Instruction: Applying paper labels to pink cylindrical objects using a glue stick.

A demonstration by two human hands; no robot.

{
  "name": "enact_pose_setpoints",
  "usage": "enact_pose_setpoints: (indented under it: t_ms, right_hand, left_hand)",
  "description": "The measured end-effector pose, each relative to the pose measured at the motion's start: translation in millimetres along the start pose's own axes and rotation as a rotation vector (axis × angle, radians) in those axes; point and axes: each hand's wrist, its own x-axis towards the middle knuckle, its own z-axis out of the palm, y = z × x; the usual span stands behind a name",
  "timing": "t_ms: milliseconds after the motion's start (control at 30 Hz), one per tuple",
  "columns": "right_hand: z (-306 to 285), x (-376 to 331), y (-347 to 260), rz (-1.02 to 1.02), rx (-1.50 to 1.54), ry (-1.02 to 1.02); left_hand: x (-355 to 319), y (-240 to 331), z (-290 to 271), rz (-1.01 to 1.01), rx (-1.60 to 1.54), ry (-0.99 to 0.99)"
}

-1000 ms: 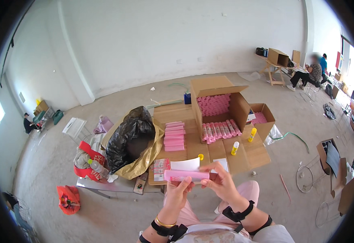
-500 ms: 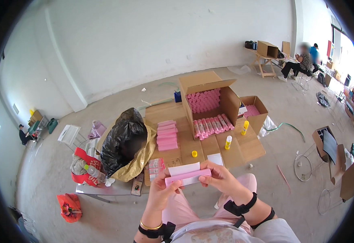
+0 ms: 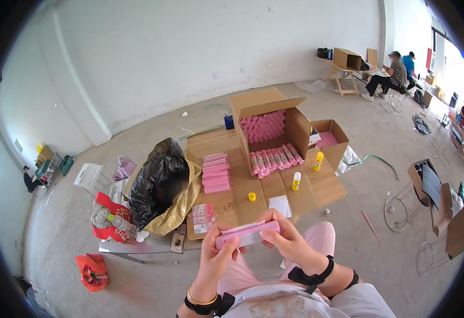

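Both my hands hold a long pink box (image 3: 248, 235) level in front of me, a white flap standing open along its top edge. My left hand (image 3: 217, 255) grips its left end; my right hand (image 3: 287, 241) wraps its right end. Beyond it, flattened cardboard (image 3: 264, 185) covers the floor. On that cardboard lie a stack of pink boxes (image 3: 215, 173), a row of pink tubes (image 3: 274, 160) before a big open carton (image 3: 266, 124), two yellow-capped glue sticks (image 3: 296, 180), and a yellow cap (image 3: 251, 196).
A black bag in a tan sack (image 3: 160, 185) sits left of the cardboard. A smaller carton (image 3: 331, 142) holds pink items. Red bags (image 3: 92, 271) lie at the left. People sit at a table (image 3: 394, 74) far right. Wire hoops (image 3: 399, 212) and cartons stand right.
The pink box has come lower and closer to me in both hands, and its white flap has been raised. My view has tilted downward.
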Motion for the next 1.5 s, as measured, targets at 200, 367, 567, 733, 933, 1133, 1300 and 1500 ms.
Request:
enact_pose_setpoints:
  t_ms: [200, 367, 567, 733, 933, 1133, 1300, 1500]
  right_hand:
    - [9, -3, -1, -0.072, -0.031, 0.009]
    - [11, -3, 1, -0.075, -0.01, 0.027]
    - [9, -1, 7, -0.073, 0.041, 0.111]
    - [9, -1, 9, -0.063, 0.026, 0.092]
    - [13, -2, 8, -0.059, 0.003, 0.094]
    - [16, -1, 9, -0.093, -0.019, 0.083]
    - [19, -3, 10, -0.143, -0.07, 0.072]
    - [22, 0, 9, -0.148, -0.065, 0.105]
  left_hand:
    - [1, 0, -5, -0.012, 0.049, -0.025]
    - [0, -7, -6, 0.004, -0.023, -0.015]
    - [3, -3, -3, -0.084, -0.098, -0.066]
    - [1, -11, -7, -0.043, -0.124, -0.043]
    - [-2, -13, -6, 0.007, -0.123, -0.012]
    - [-2, -9, -6, -0.025, -0.192, 0.003]
    - [1, -6, -13, -0.031, -0.186, -0.043]
    - [1, -7, -10, -0.007, -0.223, -0.017]
